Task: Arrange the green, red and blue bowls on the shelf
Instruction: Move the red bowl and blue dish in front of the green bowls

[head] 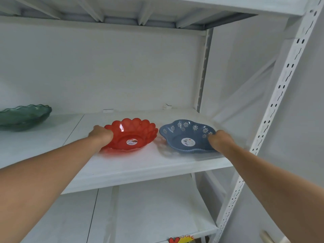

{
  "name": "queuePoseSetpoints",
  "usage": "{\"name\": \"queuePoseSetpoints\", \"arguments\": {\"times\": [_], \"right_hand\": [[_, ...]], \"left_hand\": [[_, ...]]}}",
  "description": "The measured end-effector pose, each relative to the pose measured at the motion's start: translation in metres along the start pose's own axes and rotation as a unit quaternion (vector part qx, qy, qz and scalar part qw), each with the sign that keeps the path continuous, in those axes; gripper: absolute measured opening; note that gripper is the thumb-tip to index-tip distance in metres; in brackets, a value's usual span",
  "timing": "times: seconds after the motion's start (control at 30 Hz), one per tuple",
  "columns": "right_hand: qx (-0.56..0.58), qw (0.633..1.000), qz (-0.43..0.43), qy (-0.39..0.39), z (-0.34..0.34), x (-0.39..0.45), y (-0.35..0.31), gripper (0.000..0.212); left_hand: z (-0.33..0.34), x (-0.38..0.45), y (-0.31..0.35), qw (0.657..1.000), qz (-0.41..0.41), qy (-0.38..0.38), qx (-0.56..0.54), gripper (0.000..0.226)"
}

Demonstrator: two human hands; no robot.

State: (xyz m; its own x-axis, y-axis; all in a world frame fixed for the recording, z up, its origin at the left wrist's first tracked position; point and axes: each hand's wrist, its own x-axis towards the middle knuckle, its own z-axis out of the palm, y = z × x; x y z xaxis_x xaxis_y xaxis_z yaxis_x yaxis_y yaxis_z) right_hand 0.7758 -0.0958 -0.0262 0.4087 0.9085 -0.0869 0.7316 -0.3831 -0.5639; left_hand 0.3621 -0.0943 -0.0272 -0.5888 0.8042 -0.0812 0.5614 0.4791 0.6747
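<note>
Two hands on bowls: left hand (102, 135) closed around the red bowl (130, 135) at its left rim, right hand (221, 140) gripping the blue bowl (188, 135) at its right rim. Both bowls sit side by side on the shelf (143, 165); green bowl (24, 116) far left, untouched.

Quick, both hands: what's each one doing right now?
Left hand: closed on the red bowl at its left rim.
Right hand: closed on the blue bowl at its right rim.
</note>
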Motion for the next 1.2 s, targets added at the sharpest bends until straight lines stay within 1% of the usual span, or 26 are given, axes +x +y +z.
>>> {"name": "queuePoseSetpoints", "arguments": {"times": [0.03,0.1,0.2,0.23,0.27,0.33,0.43,0.5,0.6,0.77,0.93,1.07,1.2], "right_hand": [[0.028,0.999,0.022,-0.011,0.001,0.004,-0.001,0.027],[0.095,0.992,0.074,-0.045,0.001,0.005,-0.005,0.024],[0.131,0.988,0.060,-0.060,0.002,0.008,-0.011,0.020],[0.166,0.981,0.076,-0.062,-0.001,0.005,-0.014,0.020],[0.189,0.977,0.082,-0.057,-0.004,0.003,-0.017,0.021],[0.202,0.976,0.057,-0.060,-0.009,-0.001,-0.029,0.025],[0.228,0.970,0.055,-0.060,-0.015,-0.008,-0.045,0.033],[0.219,0.972,0.040,-0.076,-0.012,-0.017,-0.055,0.031],[0.180,0.980,-0.017,-0.080,0.000,-0.031,-0.066,0.025],[0.161,0.979,-0.079,-0.092,0.037,-0.052,-0.090,0.031],[0.179,0.971,-0.108,-0.115,0.080,-0.095,-0.129,0.029],[0.172,0.968,-0.135,-0.120,0.107,-0.139,-0.164,0.028],[0.165,0.969,-0.143,-0.117,0.134,-0.191,-0.204,0.027]], "left_hand": [[0.001,0.005,-0.004,0.999,-0.002,-0.020,-0.027,0.029],[0.001,0.012,-0.012,0.997,-0.006,-0.038,-0.069,0.025],[-0.006,0.017,-0.016,0.994,0.002,-0.030,-0.109,0.026],[-0.011,0.013,-0.013,0.991,0.005,-0.025,-0.134,0.026],[-0.018,0.009,-0.011,0.985,0.006,-0.026,-0.169,0.027],[-0.034,0.002,-0.007,0.974,0.008,-0.024,-0.225,0.026],[-0.059,-0.009,-0.005,0.972,0.022,-0.004,-0.232,0.027],[-0.072,-0.017,-0.011,0.974,0.024,0.008,-0.226,0.028],[-0.091,-0.029,-0.031,0.975,0.010,0.018,-0.223,0.029],[-0.129,-0.051,-0.080,0.967,-0.041,0.054,-0.246,0.027],[-0.182,-0.068,-0.135,0.959,-0.066,0.087,-0.261,0.020],[-0.227,-0.064,-0.182,0.952,-0.071,0.105,-0.280,0.022],[-0.269,-0.052,-0.230,0.949,-0.065,0.103,-0.290,0.022]]}}
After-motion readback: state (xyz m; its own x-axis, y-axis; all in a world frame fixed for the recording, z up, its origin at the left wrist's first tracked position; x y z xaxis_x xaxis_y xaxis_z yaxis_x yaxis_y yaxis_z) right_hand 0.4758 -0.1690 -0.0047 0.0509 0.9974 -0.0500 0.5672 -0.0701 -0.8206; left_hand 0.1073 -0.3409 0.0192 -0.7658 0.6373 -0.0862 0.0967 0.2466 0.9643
